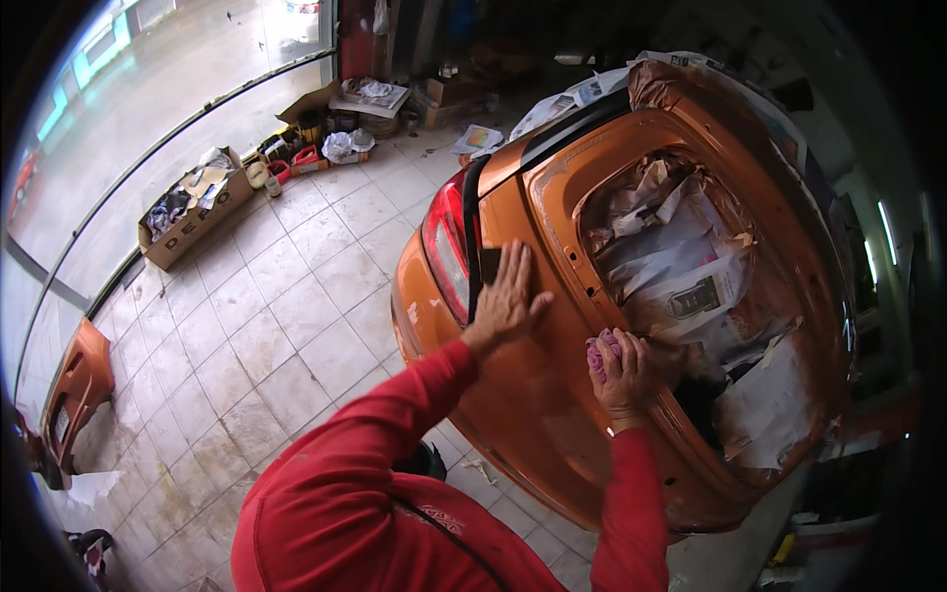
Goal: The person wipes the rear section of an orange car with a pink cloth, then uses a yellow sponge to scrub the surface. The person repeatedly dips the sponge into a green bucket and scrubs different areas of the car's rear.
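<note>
The rear of an orange car (538, 395) fills the right half of the view. My left hand (508, 296) lies flat with fingers spread on the orange panel just right of the red tail light (449, 252). My right hand (623, 370) presses a pink cloth (598, 353) against the panel's edge below the hatch opening. That opening is covered with crumpled masking paper (681, 266). Both my sleeves are red.
A tiled floor (266, 335) spreads to the left. A cardboard box of supplies (192, 222) and several smaller boxes and cans (326, 138) line the glass front. A loose orange bumper part (74, 390) lies at far left. Newspaper covers the car roof (572, 99).
</note>
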`<state>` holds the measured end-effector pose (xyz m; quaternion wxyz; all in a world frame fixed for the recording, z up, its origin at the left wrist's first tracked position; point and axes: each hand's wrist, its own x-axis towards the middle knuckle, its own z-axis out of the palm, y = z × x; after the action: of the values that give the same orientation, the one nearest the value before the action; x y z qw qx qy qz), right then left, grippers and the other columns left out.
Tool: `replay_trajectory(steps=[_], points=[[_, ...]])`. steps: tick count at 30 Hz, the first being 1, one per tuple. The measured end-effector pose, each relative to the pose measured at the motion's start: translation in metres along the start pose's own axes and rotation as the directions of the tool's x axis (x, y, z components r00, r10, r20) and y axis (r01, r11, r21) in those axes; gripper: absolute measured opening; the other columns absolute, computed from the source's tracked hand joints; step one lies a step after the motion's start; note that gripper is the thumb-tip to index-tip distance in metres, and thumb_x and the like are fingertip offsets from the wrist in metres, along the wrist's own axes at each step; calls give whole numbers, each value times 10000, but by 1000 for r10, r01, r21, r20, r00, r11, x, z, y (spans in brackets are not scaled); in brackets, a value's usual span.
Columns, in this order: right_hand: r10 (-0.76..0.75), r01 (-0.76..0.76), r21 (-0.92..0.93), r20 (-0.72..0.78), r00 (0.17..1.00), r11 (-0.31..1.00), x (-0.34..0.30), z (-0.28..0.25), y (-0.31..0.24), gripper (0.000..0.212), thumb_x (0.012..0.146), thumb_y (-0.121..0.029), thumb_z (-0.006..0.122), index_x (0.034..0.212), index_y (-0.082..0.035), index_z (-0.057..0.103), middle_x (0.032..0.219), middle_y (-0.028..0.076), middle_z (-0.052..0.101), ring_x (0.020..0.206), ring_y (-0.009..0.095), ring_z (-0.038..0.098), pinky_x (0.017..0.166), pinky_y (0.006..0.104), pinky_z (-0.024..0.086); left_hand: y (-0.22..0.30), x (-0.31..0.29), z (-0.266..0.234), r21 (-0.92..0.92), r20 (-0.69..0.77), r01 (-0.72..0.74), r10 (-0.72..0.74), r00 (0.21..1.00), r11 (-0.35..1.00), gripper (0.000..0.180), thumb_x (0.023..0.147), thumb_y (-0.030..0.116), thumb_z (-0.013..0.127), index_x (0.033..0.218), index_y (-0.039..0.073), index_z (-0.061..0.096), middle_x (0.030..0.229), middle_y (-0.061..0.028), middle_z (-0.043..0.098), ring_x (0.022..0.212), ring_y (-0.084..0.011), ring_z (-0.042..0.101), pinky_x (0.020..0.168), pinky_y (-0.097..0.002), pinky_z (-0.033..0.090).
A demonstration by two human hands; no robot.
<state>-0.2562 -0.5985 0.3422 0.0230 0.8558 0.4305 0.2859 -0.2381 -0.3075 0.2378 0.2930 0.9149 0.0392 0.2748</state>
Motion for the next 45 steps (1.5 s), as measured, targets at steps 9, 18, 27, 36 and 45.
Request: replay_trajectory(steps=[9, 18, 27, 36, 45], points=[[18, -16, 46, -51, 999, 999, 9, 20, -7, 514, 917, -286, 771, 1403, -220, 617, 1490, 112, 593, 1370, 354, 558, 1191, 581, 443, -14, 20, 26, -92, -254, -164, 136, 957, 982, 951, 1084, 635, 505, 1653, -102, 314, 1725, -335, 298, 1643, -433, 248, 1280, -495, 355], [35, -35, 52, -17, 999, 998, 9, 8, -4, 554, 897, -269, 795, 1417, -224, 610, 1502, 114, 585, 1385, 354, 545, 1195, 583, 431, -54, 84, -19, -79, -170, 79, -91, 981, 994, 866, 1114, 564, 495, 1637, -108, 336, 1695, -371, 321, 1615, -482, 281, 1282, -500, 337], [11, -11, -5, -3, 1000, 1000, 17, 6, -1, 604, 850, -205, 831, 1406, -205, 598, 1500, 116, 574, 1398, 365, 534, 1199, 596, 426, -49, 60, -16, -211, -58, 190, -206, 977, 959, 943, 1100, 613, 482, 1649, -129, 285, 1728, -344, 285, 1635, -476, 238, 1309, -542, 269], [-14, 30, -202, 84, 996, 979, 18, 3, -19, 439, 1013, -218, 735, 1403, -133, 554, 1503, 174, 552, 1389, 397, 530, 1176, 605, 460, -46, 31, -18, -101, -153, 87, -102, 983, 991, 936, 1080, 601, 530, 1577, -180, 385, 1659, -417, 341, 1590, -503, 330, 1258, -500, 380], [273, -185, -270, 334, 902, 945, 40, -18, -54, 488, 985, -169, 740, 1441, -123, 571, 1511, 160, 548, 1385, 426, 535, 1180, 562, 460, -63, 50, -38, -205, -52, 31, -42, 998, 978, 1047, 1035, 697, 527, 1562, -198, 400, 1655, -423, 344, 1610, -529, 260, 1331, -542, 229]])
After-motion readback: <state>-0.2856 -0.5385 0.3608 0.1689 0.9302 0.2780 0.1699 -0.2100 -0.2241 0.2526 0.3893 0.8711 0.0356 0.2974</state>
